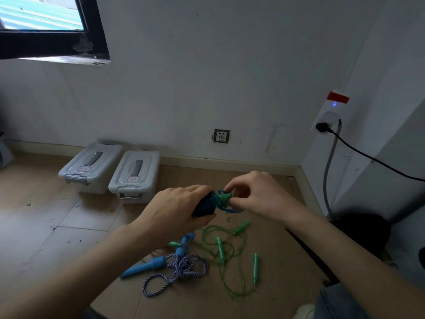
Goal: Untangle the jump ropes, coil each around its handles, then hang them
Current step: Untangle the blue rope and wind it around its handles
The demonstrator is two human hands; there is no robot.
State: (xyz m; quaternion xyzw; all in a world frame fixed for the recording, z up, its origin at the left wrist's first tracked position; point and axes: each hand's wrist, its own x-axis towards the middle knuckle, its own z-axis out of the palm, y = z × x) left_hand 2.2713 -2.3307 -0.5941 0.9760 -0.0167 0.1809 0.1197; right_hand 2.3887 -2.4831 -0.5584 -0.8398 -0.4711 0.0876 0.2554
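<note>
My left hand (177, 208) grips a bundle of green handles wound with dark blue rope (208, 204), held above the floor. My right hand (255, 196) pinches the blue rope's loose end by the handles' green tips (224, 197). Below on the cardboard lies a tangle of thin green ropes (220, 247) with several green handles (256, 268). To its left a blue-and-white braided rope (181, 269) lies knotted, joined to light blue handles (147, 268).
Two grey lidded storage boxes (135, 176) stand against the wall at the left. A wall socket (221, 136) sits low on the wall. At the right a black cable (368, 155) runs from a plugged adapter, and a dark round object (361, 231) sits on the floor.
</note>
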